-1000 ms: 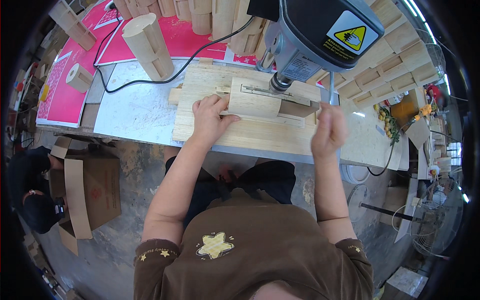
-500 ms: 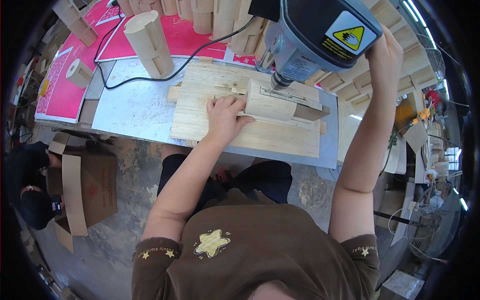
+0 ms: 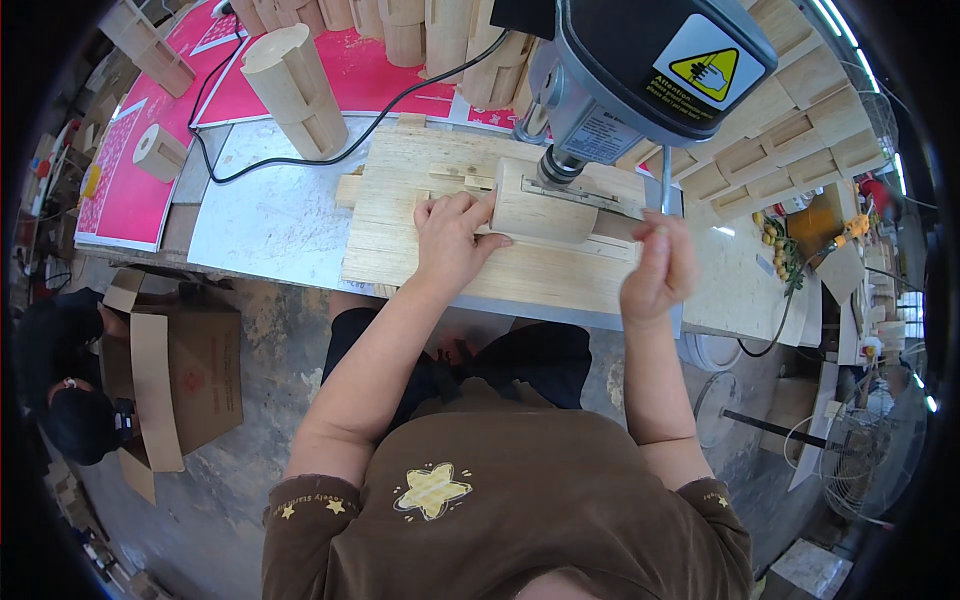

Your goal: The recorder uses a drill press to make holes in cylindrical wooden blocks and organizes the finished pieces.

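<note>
On the flat wooden jig board [image 3: 400, 240] lies a rounded wooden block [image 3: 545, 213], with a metal strip with a slot [image 3: 600, 203] along its top. My left hand [image 3: 455, 235] is closed against the block's left end, fingers and thumb gripping its edge. Above the block stands the grey and black drill press [image 3: 610, 125]; its chuck [image 3: 560, 165] is down close over the strip, and the bit's tip is hidden. My right hand [image 3: 657, 265], slightly blurred, is curled at the lower end of the metal feed lever [image 3: 667, 180], right of the block.
Wooden cylinders [image 3: 295, 90] stand on pink sheets behind, with more stacked at the right [image 3: 800, 150]. A black cable [image 3: 350, 152] crosses the table. At the left, a person [image 3: 75, 400] bends beside an open cardboard box [image 3: 185, 380]. A fan [image 3: 870, 430] stands at the right.
My right hand has come down and inward from the drill press's far right side to beside the block, and the lever now shows. The chuck sits slightly lower. My left hand stays in place.
</note>
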### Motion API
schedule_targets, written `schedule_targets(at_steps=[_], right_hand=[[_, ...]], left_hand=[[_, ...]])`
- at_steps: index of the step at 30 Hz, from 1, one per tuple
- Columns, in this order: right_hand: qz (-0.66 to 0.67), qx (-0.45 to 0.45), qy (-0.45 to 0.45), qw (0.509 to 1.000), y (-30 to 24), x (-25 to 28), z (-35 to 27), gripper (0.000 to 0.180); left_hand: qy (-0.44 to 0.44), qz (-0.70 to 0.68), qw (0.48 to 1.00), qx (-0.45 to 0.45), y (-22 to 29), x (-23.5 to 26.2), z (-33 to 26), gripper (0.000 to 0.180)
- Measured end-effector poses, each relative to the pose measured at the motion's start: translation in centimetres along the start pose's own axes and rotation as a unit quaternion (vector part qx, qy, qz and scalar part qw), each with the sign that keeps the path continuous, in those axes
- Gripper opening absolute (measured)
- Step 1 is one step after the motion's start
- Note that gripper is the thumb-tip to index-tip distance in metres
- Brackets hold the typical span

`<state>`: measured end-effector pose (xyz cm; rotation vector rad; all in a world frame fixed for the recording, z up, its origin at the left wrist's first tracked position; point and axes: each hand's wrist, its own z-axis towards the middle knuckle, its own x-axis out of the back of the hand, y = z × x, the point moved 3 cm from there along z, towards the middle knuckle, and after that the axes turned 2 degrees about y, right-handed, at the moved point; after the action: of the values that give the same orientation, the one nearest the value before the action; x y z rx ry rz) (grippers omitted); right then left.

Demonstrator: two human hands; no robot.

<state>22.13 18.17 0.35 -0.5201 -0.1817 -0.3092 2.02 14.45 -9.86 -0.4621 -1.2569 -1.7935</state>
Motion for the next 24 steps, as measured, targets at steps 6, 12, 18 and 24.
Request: schedule_targets(at_steps=[6,12,18,24], right_hand=[[-0.013,0.02,-0.007,1.0,1.6,-1.5,-1.2,0.01],[-0.001,0.022,0.015,1.0,-0.8,0.9,2.8,0.008],[-0.048,-0.134,-0.016,0.99,0.3,0.1,15.4,0.026],[0.034,-0.173,-0.044,0.983,2.9,-1.4,16.6,0.032]], left_hand=[[-0.004,-0.008,1.0,0.002,-0.2,0.1,0.0,0.056],[-0.018,-0.007,1.0,0.018,-0.3,0.2,0.5,0.047],[-0.045,-0.075,0.993,0.075,0.5,0.2,1.4,0.051],[0.02,-0.102,0.993,0.049,0.2,-0.8,0.7,0.045]])
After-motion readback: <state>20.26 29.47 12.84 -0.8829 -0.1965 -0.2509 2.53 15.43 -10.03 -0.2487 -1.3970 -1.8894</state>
